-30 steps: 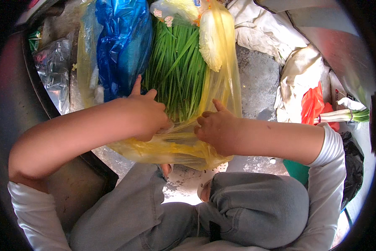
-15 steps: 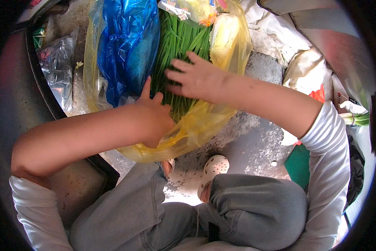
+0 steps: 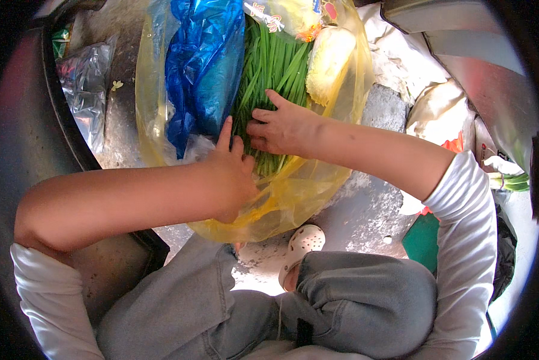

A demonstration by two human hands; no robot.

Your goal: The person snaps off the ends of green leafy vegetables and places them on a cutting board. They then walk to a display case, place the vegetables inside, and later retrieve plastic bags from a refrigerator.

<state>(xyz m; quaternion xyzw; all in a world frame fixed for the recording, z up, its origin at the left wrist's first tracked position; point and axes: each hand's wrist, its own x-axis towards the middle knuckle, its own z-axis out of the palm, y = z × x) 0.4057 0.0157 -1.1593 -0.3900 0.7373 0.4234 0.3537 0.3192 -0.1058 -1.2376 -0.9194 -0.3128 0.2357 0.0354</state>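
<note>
A big yellow plastic bag [image 3: 293, 198] lies spread on the ground before me, its mouth toward me. Inside it rest long green garlic chives [image 3: 275, 60], a pale napa cabbage [image 3: 329, 63] on their right and a blue plastic bag [image 3: 204, 78] on their left. My right hand [image 3: 284, 127] lies on the chives, fingers apart and bent, fingertips touching the stalks. Close beside it, my left hand [image 3: 233, 174] sits at the chives' near end, over the bag's rim, with the index finger stretched out and the others partly bent. Its thumb is hidden.
A clear printed bag [image 3: 287, 18] lies at the far end of the chives. On the left are a clear plastic bag [image 3: 88, 90] and a dark panel edge [image 3: 62, 108]. Pale cloth-like sacks [image 3: 440, 108] lie at the right. My light clog [image 3: 305, 240] stands just below the yellow bag.
The bag and its contents appear slightly farther right and lower in view. My right hand's fingers are more bent and nearer my left hand, which has also shifted right in view.
</note>
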